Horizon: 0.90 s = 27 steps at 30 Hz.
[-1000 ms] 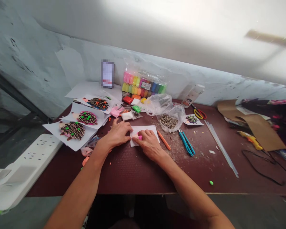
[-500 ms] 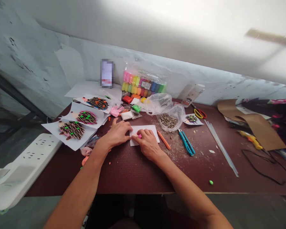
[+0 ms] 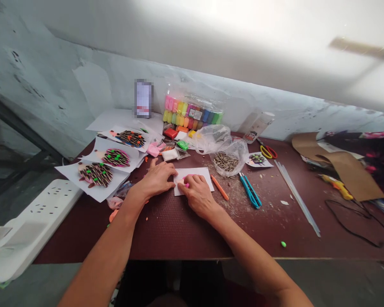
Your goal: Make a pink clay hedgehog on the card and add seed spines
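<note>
A small white card (image 3: 206,174) lies on the dark red table. My left hand (image 3: 159,177) rests at the card's left edge, thumb and fingertips near it; whether it pinches anything is hidden. Over the card my right hand (image 3: 198,192) presses pink clay (image 3: 186,185) with its fingers, which lie bent and close together. Most of the clay is hidden under that hand. An orange stick-shaped tool (image 3: 220,188) lies just right of the card, and a teal cutter (image 3: 250,192) lies farther right.
Papers with spiky hedgehog figures (image 3: 115,157) lie at left beside a white power strip (image 3: 48,204). Behind are clay packs (image 3: 192,115) and a bag of brown seeds or sticks (image 3: 225,163). Scissors (image 3: 268,152), clear sticks (image 3: 297,198) and a yellow glue gun (image 3: 337,186) are at right.
My right hand has shifted slightly over the card, its thumb and fingers now placed differently on the pink clay. My left hand has barely moved.
</note>
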Each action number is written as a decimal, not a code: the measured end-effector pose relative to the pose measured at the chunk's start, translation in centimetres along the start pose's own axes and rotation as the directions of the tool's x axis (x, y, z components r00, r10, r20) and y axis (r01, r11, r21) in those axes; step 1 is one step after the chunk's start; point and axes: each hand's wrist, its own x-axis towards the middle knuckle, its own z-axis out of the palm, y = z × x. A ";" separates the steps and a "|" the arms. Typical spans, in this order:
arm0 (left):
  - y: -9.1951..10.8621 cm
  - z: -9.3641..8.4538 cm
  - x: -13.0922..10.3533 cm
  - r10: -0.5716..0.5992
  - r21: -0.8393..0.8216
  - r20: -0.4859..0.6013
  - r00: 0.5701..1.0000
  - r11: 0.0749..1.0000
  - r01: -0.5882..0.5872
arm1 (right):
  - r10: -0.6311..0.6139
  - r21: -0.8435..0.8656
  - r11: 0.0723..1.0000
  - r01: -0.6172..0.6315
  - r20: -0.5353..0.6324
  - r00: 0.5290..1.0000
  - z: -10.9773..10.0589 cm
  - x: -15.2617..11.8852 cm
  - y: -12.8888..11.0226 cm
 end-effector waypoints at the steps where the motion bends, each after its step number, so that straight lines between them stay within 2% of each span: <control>1: 0.0 0.0 0.0 -0.003 0.003 0.000 1.000 1.000 0.003 | 0.010 0.012 1.000 -0.010 -0.010 1.000 0.0 0.0 0.1; 5: -0.2 0.1 0.1 0.006 0.005 0.005 1.000 1.000 -0.006 | 0.059 0.052 0.997 -0.057 -0.044 0.997 0.0 -0.3 0.5; 10: -0.3 0.1 0.0 0.011 -0.005 0.003 1.000 1.000 -0.011 | 0.020 0.061 0.998 -0.019 -0.011 1.000 0.1 -0.3 0.1; 23: 0.2 -0.2 0.0 -0.010 -0.014 0.019 1.000 1.000 0.010 | 0.064 0.073 0.995 -0.066 0.018 0.998 0.3 0.1 -0.4; 27: 0.2 -0.2 0.0 0.000 -0.012 0.009 1.000 1.000 0.000 | 0.101 0.071 0.993 -0.099 -0.017 0.995 0.5 0.0 -0.3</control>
